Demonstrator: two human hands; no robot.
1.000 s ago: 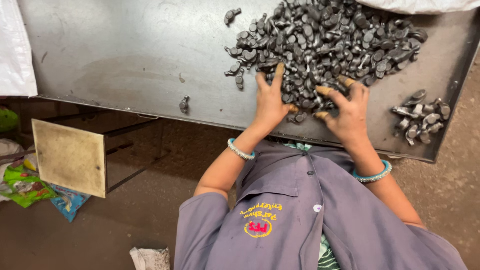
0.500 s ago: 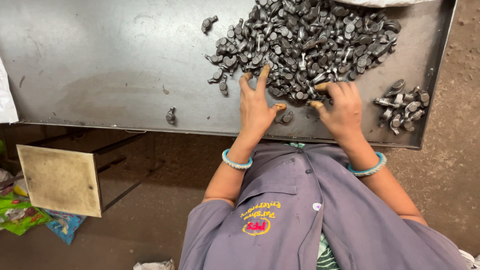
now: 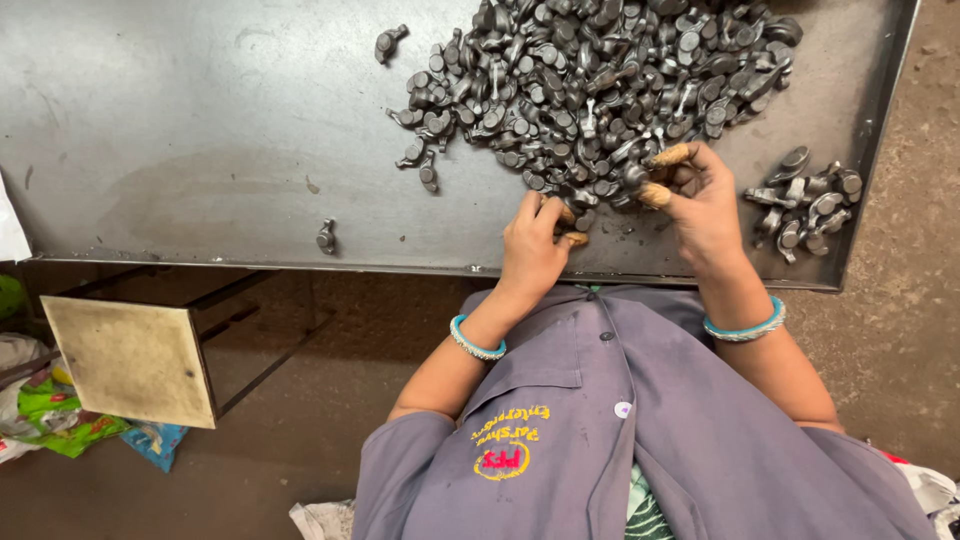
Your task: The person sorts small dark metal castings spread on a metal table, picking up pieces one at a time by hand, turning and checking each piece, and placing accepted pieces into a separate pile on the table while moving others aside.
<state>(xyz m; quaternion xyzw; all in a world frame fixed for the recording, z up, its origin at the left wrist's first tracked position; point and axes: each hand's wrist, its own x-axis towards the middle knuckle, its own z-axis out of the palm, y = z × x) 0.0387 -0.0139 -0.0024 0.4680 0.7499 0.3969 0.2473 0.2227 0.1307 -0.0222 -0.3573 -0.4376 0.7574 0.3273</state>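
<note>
A big heap of small dark forged metal parts (image 3: 600, 80) lies on a grey steel table (image 3: 220, 150). My right hand (image 3: 705, 205) is at the heap's near edge and pinches one dark metal part (image 3: 634, 178) between tan-capped fingertips. To its left, my left hand (image 3: 530, 245) rests on the table with its fingers curled in, touching the heap's near edge. Whether it holds a piece is hidden by the fingers. Both wrists wear teal bangles.
A small separate cluster of the same parts (image 3: 805, 200) lies by the table's right rim. Single parts sit apart at the left (image 3: 326, 236) and upper left (image 3: 388, 42). A tan board (image 3: 130, 360) and coloured bags (image 3: 60, 420) lie on the floor below.
Both hands were spread flat on the heap; they have drawn back to its near edge. The left fingers curled shut and the right hand pinched a part. The camera view shifted right.
</note>
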